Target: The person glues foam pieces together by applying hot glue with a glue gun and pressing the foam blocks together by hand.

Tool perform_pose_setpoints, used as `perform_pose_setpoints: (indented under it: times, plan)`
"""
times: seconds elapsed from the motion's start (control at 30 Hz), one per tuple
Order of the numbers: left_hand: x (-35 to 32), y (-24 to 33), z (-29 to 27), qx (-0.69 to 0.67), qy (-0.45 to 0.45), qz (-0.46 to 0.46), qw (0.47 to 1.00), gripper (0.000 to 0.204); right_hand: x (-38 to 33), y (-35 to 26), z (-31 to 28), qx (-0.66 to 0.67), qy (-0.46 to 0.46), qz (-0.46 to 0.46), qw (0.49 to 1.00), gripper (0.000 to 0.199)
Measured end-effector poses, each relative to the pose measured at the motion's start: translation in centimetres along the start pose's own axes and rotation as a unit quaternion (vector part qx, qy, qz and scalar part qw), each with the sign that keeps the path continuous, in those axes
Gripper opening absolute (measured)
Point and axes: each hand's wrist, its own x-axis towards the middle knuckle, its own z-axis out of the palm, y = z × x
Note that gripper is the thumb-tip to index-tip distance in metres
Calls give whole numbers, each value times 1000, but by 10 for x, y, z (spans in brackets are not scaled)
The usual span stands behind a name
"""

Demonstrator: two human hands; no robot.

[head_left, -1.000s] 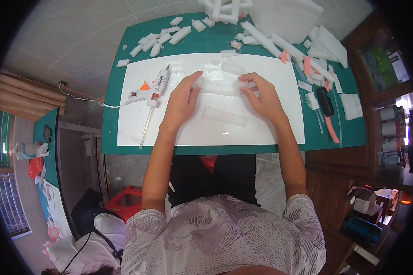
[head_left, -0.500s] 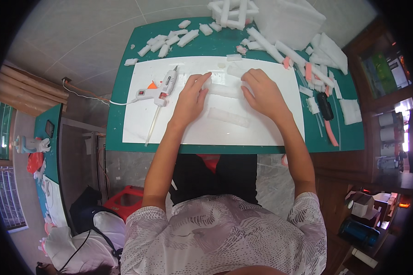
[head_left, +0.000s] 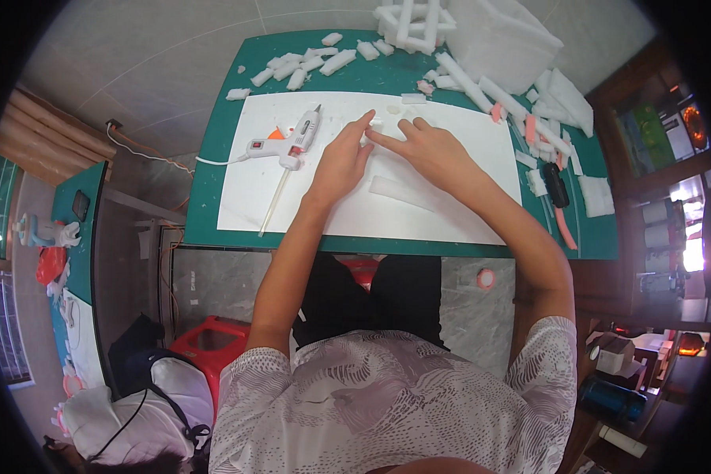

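On the white board [head_left: 245,189], a small white foam piece [head_left: 376,125] shows between the fingertips of both hands, much of it hidden. My left hand [head_left: 344,162] is closed at its near side, fingers together and pointing away from me. From the right, my right hand [head_left: 433,156] reaches across with its fingers apart, the index fingertip touching the piece. Nearer to me lies a flat white foam strip [head_left: 400,193], untouched. A white hot glue gun [head_left: 288,144] with a clear glue stick rests left of my left hand.
Loose white foam pieces [head_left: 296,63] lie at the back left. A foam-bar frame [head_left: 415,25] and a large foam block [head_left: 502,43] stand at the back. Foam bars and a black-handled tool [head_left: 556,186] lie on the right. A white cord [head_left: 217,162] runs off the left edge.
My hands have come together, the right one moving left. The foam strips that lay between and under them are now mostly hidden. The whole view has shifted slightly.
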Motion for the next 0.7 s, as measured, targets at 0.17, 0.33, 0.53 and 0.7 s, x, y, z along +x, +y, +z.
perform_pose_setpoints:
  times: [0.17,0.33,0.53,0.7]
  plan:
    - [-2,-3,-7,-5,5,0,1000,57,-2,-3,-8,42,-30,37,998,64]
    - [-2,7,-21,-24,39,6,999,43,-5,2,-13,68,-54,50,995,64]
    - [-14,29,-72,9,45,-27,999,31,-5,5,-13,97,-73,64,991,68]
    - [-18,-15,-123,215,4,37,976,48,-9,6,-9,123,-58,67,988,68]
